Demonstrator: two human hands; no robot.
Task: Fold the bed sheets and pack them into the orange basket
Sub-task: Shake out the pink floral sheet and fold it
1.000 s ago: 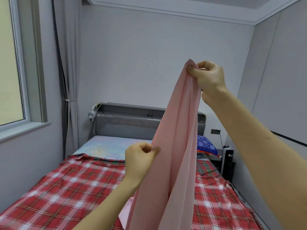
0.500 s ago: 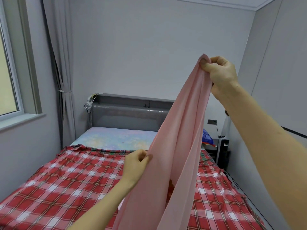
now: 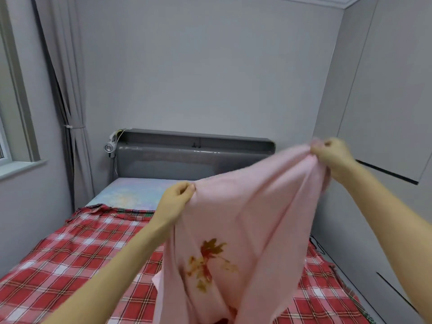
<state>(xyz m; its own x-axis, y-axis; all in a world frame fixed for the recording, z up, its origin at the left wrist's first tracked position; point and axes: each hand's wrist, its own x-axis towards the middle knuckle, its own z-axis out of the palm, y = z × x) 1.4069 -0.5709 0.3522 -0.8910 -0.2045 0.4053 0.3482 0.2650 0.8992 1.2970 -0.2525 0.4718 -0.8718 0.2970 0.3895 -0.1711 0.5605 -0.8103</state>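
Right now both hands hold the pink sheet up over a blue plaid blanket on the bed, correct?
One thing is wrong: the plaid blanket is red, not blue, as the head view shows. The rest stands: the left hand and the right hand both hold the pink sheet up over the bed.

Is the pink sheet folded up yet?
Not folded. The pink sheet hangs loose and rumpled between the left hand and right hand, each pinching its top edge.
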